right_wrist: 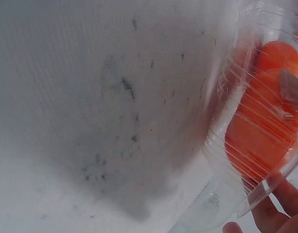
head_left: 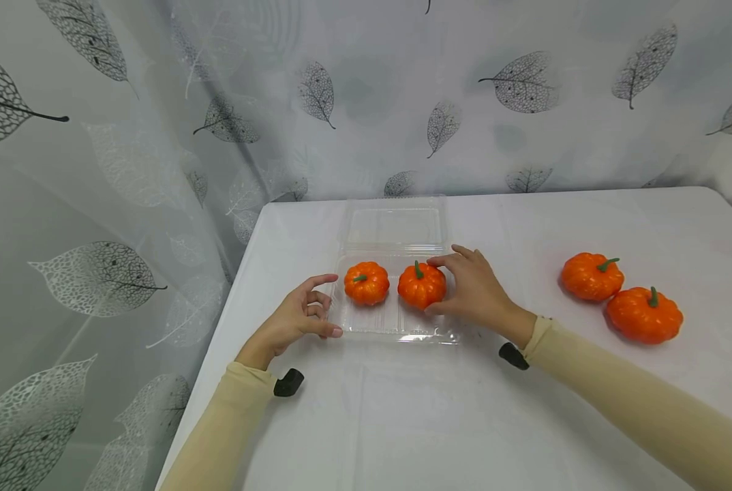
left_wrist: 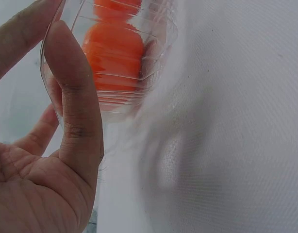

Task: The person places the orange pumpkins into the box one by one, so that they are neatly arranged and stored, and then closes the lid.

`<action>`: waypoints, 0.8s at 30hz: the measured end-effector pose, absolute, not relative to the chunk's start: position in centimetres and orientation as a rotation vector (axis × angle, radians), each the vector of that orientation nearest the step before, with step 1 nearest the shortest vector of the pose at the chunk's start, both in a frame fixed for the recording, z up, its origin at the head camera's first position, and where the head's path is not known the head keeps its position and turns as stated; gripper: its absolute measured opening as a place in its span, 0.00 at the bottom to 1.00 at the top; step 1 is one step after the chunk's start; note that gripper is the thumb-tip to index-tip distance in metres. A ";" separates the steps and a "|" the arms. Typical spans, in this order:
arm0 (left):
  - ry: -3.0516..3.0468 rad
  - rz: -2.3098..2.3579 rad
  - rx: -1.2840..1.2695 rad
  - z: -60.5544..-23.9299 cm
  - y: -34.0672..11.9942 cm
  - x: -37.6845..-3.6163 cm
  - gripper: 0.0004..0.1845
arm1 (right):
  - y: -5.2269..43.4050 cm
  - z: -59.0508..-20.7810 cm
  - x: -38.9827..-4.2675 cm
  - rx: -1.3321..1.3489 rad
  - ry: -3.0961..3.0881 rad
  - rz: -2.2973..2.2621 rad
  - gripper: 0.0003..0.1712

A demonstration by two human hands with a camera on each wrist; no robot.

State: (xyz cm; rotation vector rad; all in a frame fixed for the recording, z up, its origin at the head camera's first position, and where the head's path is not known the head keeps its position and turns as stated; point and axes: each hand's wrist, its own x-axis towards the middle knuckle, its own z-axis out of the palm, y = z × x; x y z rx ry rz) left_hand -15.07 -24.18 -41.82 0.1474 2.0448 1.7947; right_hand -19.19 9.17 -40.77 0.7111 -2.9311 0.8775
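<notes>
A clear plastic clamshell tray (head_left: 366,326) lies open on the white table, its lid (head_left: 394,226) folded back. Two small orange pumpkins sit in it. My right hand (head_left: 433,285) grips the right pumpkin (head_left: 418,290), fingers over its top and thumb low on its side. The left pumpkin (head_left: 367,283) sits free. My left hand (head_left: 334,305) holds the tray's left rim between thumb and index finger. In the left wrist view the thumb (left_wrist: 74,97) lies against the tray wall (left_wrist: 139,92) with a pumpkin (left_wrist: 115,53) behind it. The right wrist view shows the pumpkin (right_wrist: 260,136) through the plastic (right_wrist: 222,145).
Two more orange pumpkins (head_left: 591,275) (head_left: 645,314) lie on the table (head_left: 403,409) to the right of the tray. A leaf-printed curtain (head_left: 403,102) hangs behind and to the left. The table's left edge runs close to my left forearm.
</notes>
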 end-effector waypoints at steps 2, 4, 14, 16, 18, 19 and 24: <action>2.047 1.792 0.146 -41.8 -24.2 -15.1 0.52 | 9.1 -40.9 -19.2 0.735 -2.935 0.800 0.46; 2.045 1.791 0.139 -41.8 -24.2 -15.1 0.52 | 9.0 -40.9 -19.3 0.748 -2.939 0.744 0.45; 2.022 1.772 0.130 -40.2 -23.7 -14.7 0.49 | 8.8 -41.1 -19.2 0.763 -2.944 0.636 0.46; 2.022 1.769 0.125 -39.7 -23.5 -14.5 0.49 | 8.9 -41.0 -19.1 0.769 -2.951 0.644 0.47; 2.026 1.768 0.122 -39.5 -23.4 -14.4 0.49 | 9.0 -40.9 -19.1 0.772 -2.955 0.671 0.49; 2.027 1.767 0.123 -39.5 -23.4 -14.4 0.49 | 9.1 -40.9 -19.1 0.768 -2.957 0.685 0.50; 2.022 1.772 0.123 -39.4 -23.3 -14.5 0.49 | 9.3 -40.9 -19.0 0.747 -2.960 0.746 0.52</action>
